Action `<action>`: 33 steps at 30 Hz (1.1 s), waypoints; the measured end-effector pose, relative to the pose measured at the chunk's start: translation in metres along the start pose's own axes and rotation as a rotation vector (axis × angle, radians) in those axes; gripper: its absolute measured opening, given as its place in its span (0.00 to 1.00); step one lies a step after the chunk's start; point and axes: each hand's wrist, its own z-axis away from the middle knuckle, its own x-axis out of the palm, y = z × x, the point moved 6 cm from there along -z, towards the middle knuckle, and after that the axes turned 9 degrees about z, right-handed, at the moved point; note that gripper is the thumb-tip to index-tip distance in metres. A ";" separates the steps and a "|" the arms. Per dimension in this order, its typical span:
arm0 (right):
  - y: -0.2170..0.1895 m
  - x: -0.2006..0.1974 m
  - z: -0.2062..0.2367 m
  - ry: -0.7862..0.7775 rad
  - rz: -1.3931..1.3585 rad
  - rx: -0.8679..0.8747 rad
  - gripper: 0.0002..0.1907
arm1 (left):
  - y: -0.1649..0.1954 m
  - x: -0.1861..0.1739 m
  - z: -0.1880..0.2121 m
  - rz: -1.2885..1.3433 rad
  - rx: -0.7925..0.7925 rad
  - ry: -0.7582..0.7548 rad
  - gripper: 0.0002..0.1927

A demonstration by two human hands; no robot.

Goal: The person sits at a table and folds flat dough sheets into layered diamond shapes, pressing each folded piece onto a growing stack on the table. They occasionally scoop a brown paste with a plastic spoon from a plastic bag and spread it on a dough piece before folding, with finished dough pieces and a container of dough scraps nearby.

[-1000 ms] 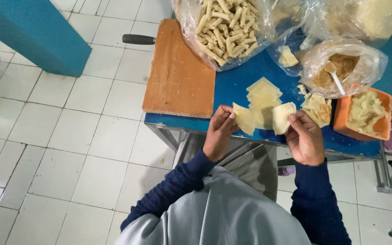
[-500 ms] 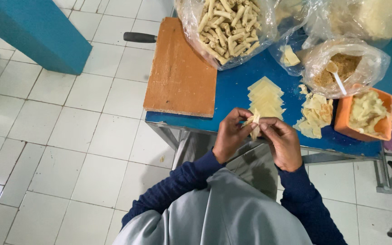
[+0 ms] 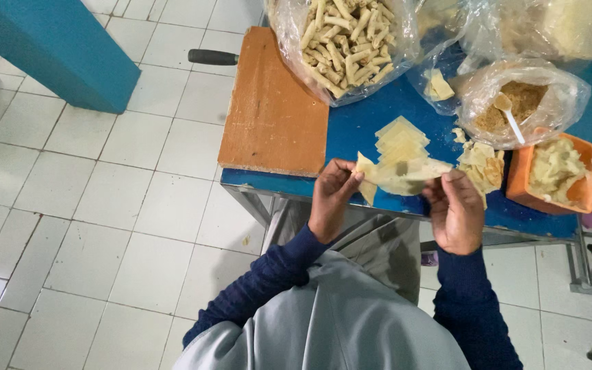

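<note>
Both hands hold one thin pale-yellow pastry sheet [image 3: 400, 174] stretched flat above the front edge of the blue table [image 3: 354, 133]. My left hand [image 3: 331, 197] pinches its left corner. My right hand [image 3: 455, 209] pinches its right edge. Just behind the sheet lies a stack of the same square sheets [image 3: 400, 137] on the table. A loose heap of torn sheets [image 3: 479, 163] lies to the right of the stack.
A brown wooden board [image 3: 272, 103] covers the table's left part. Behind are a clear bag of rolled pastry sticks [image 3: 344, 38], a bag of brown filling with a white spoon [image 3: 515, 109] and an orange tub [image 3: 553, 171] of pale pieces. A teal block [image 3: 56, 48] stands on the tiled floor.
A second ago each hand held pieces apart at the table edge. Half a second ago the hands met close together. Now they have drawn apart, spreading one sheet between them.
</note>
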 end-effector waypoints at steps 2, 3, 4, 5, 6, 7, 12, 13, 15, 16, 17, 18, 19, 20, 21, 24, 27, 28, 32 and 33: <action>-0.019 -0.002 -0.004 0.014 0.136 -0.200 0.02 | 0.007 0.001 0.000 -0.014 0.025 -0.001 0.08; -0.027 -0.001 -0.007 0.025 0.178 -0.265 0.02 | 0.009 0.002 0.001 -0.021 0.035 0.000 0.08; -0.033 0.002 -0.006 0.036 0.221 -0.330 0.02 | 0.012 0.003 0.001 -0.027 0.044 -0.002 0.08; -0.038 0.004 -0.005 0.104 0.431 -0.364 0.02 | 0.015 0.004 0.001 -0.034 0.055 -0.005 0.09; -0.044 0.008 -0.002 0.173 0.643 -0.395 0.03 | 0.017 0.004 0.000 -0.041 0.068 -0.008 0.09; -0.050 0.012 0.002 0.241 0.854 -0.422 0.03 | 0.018 0.005 0.000 -0.052 0.074 -0.007 0.09; -0.047 0.082 0.042 -0.020 1.414 -0.850 0.06 | 0.023 0.003 0.001 -0.107 0.110 -0.007 0.09; -0.045 0.090 0.046 -0.051 1.432 -0.850 0.07 | 0.024 0.003 0.001 -0.112 0.111 -0.010 0.09; -0.045 0.096 0.052 -0.074 1.455 -0.854 0.09 | 0.023 0.001 0.001 -0.118 0.114 -0.010 0.10; -0.045 0.099 0.054 -0.089 1.466 -0.857 0.10 | 0.023 0.001 0.001 -0.113 0.113 -0.007 0.10; -0.046 0.100 0.055 -0.090 1.462 -0.853 0.10 | 0.022 0.001 0.001 -0.108 0.113 -0.006 0.10; -0.047 0.101 0.056 -0.092 1.458 -0.850 0.10 | 0.022 0.000 0.001 -0.102 0.113 -0.006 0.10; -0.048 0.101 0.056 -0.091 1.455 -0.847 0.10 | 0.021 0.001 0.001 -0.100 0.111 -0.008 0.09; -0.048 0.102 0.057 -0.104 1.455 -0.854 0.10 | 0.020 0.001 0.001 -0.097 0.109 -0.011 0.09; -0.049 0.103 0.058 -0.118 1.454 -0.861 0.11 | 0.019 0.001 0.001 -0.094 0.105 -0.013 0.09; -0.052 0.103 0.061 -0.159 1.426 -0.867 0.12 | 0.017 0.002 0.002 -0.076 0.093 -0.011 0.09; -0.056 0.087 0.056 -0.151 1.225 -0.646 0.12 | 0.017 0.003 0.002 -0.102 0.097 -0.008 0.09; -0.056 0.079 0.051 -0.141 1.129 -0.541 0.12 | 0.017 0.003 0.002 -0.097 0.091 -0.012 0.09; -0.068 0.065 0.031 -0.065 1.332 -0.689 0.10 | 0.015 0.004 0.005 -0.093 0.061 -0.009 0.09; -0.066 0.067 0.022 -0.108 1.385 -0.732 0.10 | 0.014 0.004 0.005 -0.095 0.058 -0.007 0.09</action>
